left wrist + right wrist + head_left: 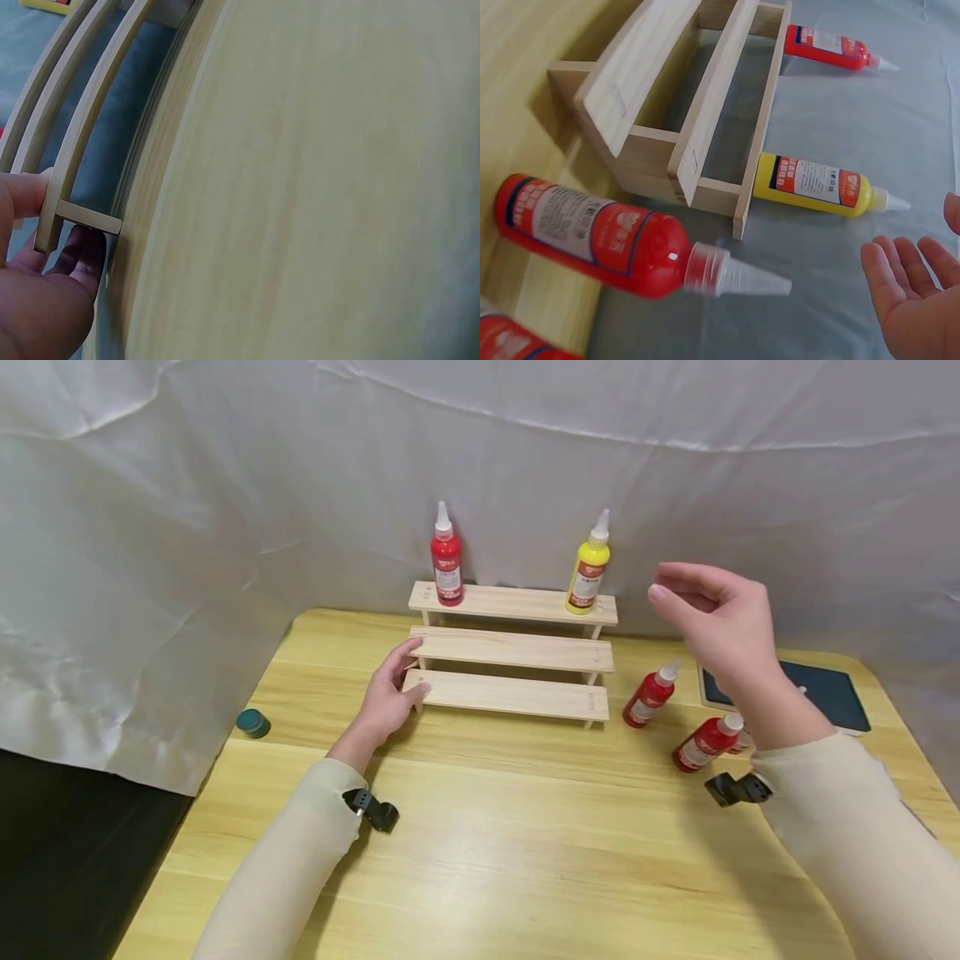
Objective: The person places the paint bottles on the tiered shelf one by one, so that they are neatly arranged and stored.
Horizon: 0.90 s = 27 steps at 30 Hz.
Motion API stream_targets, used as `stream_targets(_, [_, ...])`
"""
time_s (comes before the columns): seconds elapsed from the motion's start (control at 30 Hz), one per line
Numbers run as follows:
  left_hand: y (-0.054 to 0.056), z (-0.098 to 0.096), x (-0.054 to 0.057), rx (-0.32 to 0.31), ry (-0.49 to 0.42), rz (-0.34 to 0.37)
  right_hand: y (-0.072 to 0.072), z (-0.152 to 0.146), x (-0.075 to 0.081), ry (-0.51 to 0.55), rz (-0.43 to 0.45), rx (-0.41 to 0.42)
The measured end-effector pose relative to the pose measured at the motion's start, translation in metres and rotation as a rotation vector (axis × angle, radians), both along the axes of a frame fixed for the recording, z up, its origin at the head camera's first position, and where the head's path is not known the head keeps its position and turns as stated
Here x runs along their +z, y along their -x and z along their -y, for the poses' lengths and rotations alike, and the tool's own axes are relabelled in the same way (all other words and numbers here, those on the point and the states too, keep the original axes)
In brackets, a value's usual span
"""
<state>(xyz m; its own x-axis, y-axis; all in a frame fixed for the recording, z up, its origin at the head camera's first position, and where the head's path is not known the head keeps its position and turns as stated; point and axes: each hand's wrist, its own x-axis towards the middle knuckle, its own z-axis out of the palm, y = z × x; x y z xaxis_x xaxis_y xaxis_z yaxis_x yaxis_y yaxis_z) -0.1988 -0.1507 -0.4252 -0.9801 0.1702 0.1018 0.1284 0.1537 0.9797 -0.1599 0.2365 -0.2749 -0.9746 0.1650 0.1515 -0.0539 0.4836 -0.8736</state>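
A three-step wooden display rack (510, 647) stands at the back of the table. My left hand (386, 702) grips its left end; in the left wrist view the thumb lies on the front plank (79, 142) and the other fingers are beneath it. On the top step, a red paint bottle (447, 572) is upright at the left and a yellow paint bottle (587, 578) at the right, both with white nozzle caps. My right hand (727, 618) is in the air to the right of the yellow bottle, fingers loosely bent, holding nothing.
Another red bottle (647, 700) with a pointed nozzle stands right of the rack. Below my right forearm is a red bottle (701, 747), with one more partly hidden behind it. A dark flat board (828, 693) lies at the far right, a small teal jar (253, 723) at the left edge.
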Motion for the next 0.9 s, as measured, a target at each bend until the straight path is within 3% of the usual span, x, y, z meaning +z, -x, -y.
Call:
stream_targets(0.23, [-0.001, 0.001, 0.002, 0.002, 0.003, 0.019, -0.027, -0.016, -0.004, -0.055, 0.004, -0.019])
stream_targets(0.4, [-0.001, 0.001, 0.002, 0.000, 0.003, 0.031, -0.046, -0.029, -0.008, -0.068, -0.049, -0.033])
stream_targets(0.67, [-0.002, 0.001, 0.003, 0.012, 0.018, 0.031, -0.067, -0.049, -0.013, -0.051, -0.042, -0.054])
stream_targets(0.9, [-0.002, -0.001, 0.002, 0.008, 0.017, 0.021, -0.084, -0.063, -0.026, -0.020, -0.023, -0.103])
